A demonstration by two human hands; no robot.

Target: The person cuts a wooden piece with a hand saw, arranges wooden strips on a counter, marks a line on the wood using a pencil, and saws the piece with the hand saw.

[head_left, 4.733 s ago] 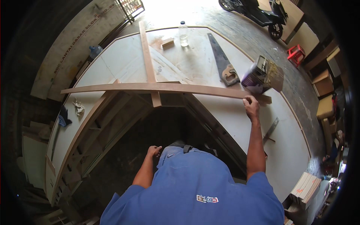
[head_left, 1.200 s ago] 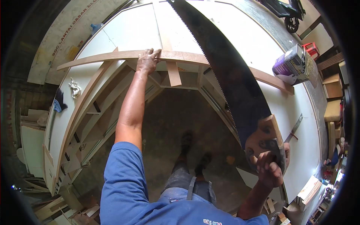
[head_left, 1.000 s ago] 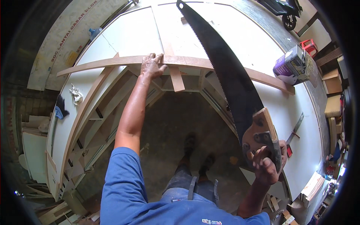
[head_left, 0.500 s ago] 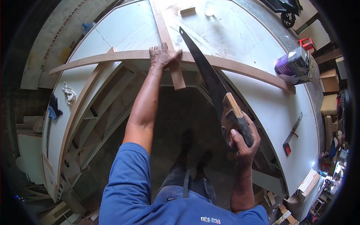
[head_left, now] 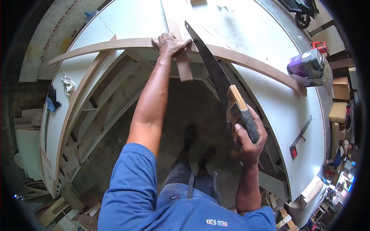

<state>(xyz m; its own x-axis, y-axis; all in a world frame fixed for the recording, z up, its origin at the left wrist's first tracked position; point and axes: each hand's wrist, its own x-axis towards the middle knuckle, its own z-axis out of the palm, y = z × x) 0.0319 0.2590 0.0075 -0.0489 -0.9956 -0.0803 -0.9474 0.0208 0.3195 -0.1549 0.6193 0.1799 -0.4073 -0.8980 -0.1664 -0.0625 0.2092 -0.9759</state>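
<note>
Head view, left hand (head_left: 169,43) flat on plank (head_left: 115,44), right hand (head_left: 248,136) gripping handsaw (head_left: 214,71).

The handsaw (head_left: 216,73) now lies with its blade against the curved wooden strip (head_left: 246,61) beside the left hand (head_left: 169,43), lowered by the right hand (head_left: 248,138) toward frame centre.

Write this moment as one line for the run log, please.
left hand: pressing on wooden strip | right hand: gripping handsaw | blade: across strip, beside left hand
</note>
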